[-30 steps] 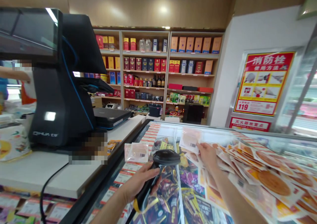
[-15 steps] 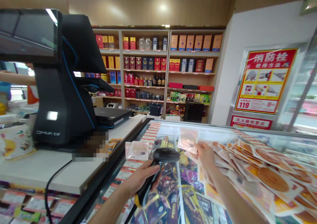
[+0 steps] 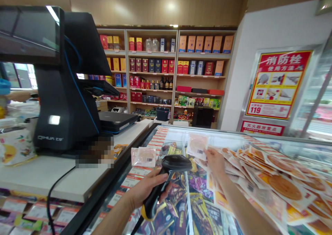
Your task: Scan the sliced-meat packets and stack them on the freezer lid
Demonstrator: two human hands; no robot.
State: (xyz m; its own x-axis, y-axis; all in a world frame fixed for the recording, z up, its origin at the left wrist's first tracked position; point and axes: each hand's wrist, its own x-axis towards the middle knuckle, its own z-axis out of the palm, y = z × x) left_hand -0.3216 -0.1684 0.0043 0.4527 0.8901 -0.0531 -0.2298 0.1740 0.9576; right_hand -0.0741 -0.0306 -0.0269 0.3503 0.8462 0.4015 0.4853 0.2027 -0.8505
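My left hand (image 3: 146, 190) is wrapped round the handle of a black and yellow barcode scanner (image 3: 176, 163). Its head points right, just below a thin, pale plastic packet (image 3: 196, 143). My right hand (image 3: 215, 161) pinches that packet by its lower right edge, and a small barcode shows on its face. Another packet (image 3: 143, 156) of the same look, also with a barcode, lies left of the scanner on the glass freezer top. To the right of my right hand spreads a heap of flat packets (image 3: 285, 188) with round, orange-brown contents.
A black checkout terminal (image 3: 70, 100) stands on the white counter (image 3: 103, 169) at left. Wrapped goods (image 3: 199, 186) show through the freezer glass. Behind are shelves (image 3: 153, 55) of boxes and bottles. Another person's hand (image 3: 22, 96) is partly visible at far left.
The scanner's head has shifted slightly right, nearer the held packet. My right hand and its packet have barely moved. At far left, the other person's arm is lower.
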